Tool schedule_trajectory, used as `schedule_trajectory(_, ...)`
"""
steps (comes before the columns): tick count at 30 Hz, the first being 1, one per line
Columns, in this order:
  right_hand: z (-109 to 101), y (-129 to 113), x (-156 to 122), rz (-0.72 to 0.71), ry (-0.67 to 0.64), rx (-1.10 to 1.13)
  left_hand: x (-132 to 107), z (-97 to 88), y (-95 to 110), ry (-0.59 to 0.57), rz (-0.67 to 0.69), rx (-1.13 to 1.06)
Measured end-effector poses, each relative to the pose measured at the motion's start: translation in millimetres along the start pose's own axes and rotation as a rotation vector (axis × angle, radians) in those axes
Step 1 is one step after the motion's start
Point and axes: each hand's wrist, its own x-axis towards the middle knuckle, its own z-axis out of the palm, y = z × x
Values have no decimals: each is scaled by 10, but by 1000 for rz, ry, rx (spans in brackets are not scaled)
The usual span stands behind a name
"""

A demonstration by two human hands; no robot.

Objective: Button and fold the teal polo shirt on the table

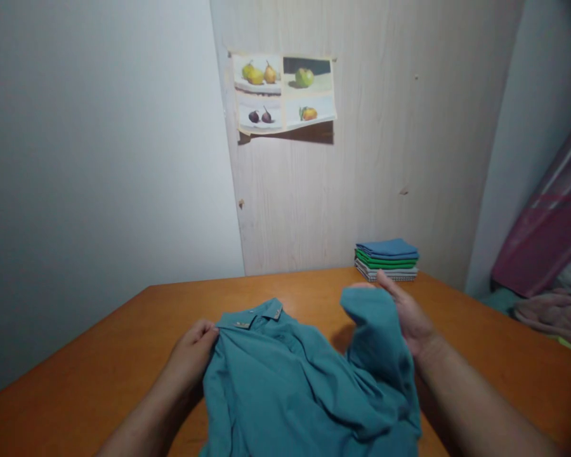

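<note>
A teal collared shirt spreads over the near middle of the table, its collar pointing away from me and small decorations on the collar tips. My left hand is closed, pinching the fabric at the shoulder just left of the collar. On the other side, my right hand lifts a bunched part of the shirt, perhaps a sleeve, above the tabletop. Its thumb points up, and most of its fingers are hidden behind the cloth. The shirt's lower part runs out of view at the bottom.
The orange-brown table reaches back to the wall. At its far right edge sits a stack of folded cloths in blue, green and grey. A fruit-picture poster hangs on the wall. Pink fabric and bedding lie beyond the right side.
</note>
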Motion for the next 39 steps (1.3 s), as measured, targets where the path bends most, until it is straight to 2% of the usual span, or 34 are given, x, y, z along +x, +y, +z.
schedule_trajectory(2, 160, 71, -42, 77, -152, 11, 11, -8, -11, -10, -58, -137)
schedule_trajectory(3, 217, 141, -29, 88, -179, -14, 12, -13, -10, -1, -75, -161)
schedule_trajectory(5, 272, 337, 59, 43, -97, -156, 6, -17, 1, 16, -86, -146)
schedule_trajectory(8, 264, 657, 228, -64, 80, -608, -26, -14, 33, -36, -121, -124)
schedule_trajectory(11, 311, 817, 257, -131, -7, -1034, -59, -3, 63, -175, -156, -107)
schedule_trajectory(13, 427, 807, 179, -134, -112, -1158, -69, 14, 76, -252, -116, -60)
schedule_trajectory(15, 590, 744, 64, -124, -243, -1105, -73, 50, 82, -284, -59, -22)
schedule_trajectory(19, 878, 640, -126, -34, -658, -623, -106, 176, 82, -297, -3, 7)
schedule_trajectory(20, 912, 641, -144, -10, -732, -529, -121, 204, 85, -298, 6, 16)
schedule_trajectory(21, 925, 654, -146, 9, -749, -474, -137, 224, 90, -295, 17, 32)
schedule_trajectory(22, 916, 679, -133, 23, -701, -457, -151, 232, 96, -290, 30, 59)
schedule_trajectory(24, 844, 746, -72, 3, -454, -544, -172, 212, 108, -276, 59, 149)
schedule_trajectory(26, 733, 807, 7, -64, -145, -790, -176, 164, 110, -275, 72, 258)
schedule_trajectory(27, 682, 827, 40, -85, -31, -949, -174, 142, 107, -293, 72, 296)
schedule_trajectory(29, 623, 839, 80, -75, 83, -1234, -170, 129, 98, -368, 79, 305)
schedule_trajectory(31, 646, 830, 83, -28, 95, -1356, -181, 173, 104, -448, 118, 214)
schedule_trajectory(33, 735, 817, 67, -28, 5, -1270, -221, 261, 146, -478, 154, 72)
schedule_trajectory(35, 846, 802, 48, -91, -187, -1006, -290, 353, 234, -482, 124, -88)
schedule_trajectory(37, 938, 776, 30, -187, -374, -662, -376, 411, 358, -502, 24, -288)
schedule_trajectory(39, 1001, 733, 1, -216, -436, -376, -460, 426, 492, -527, -91, -524)
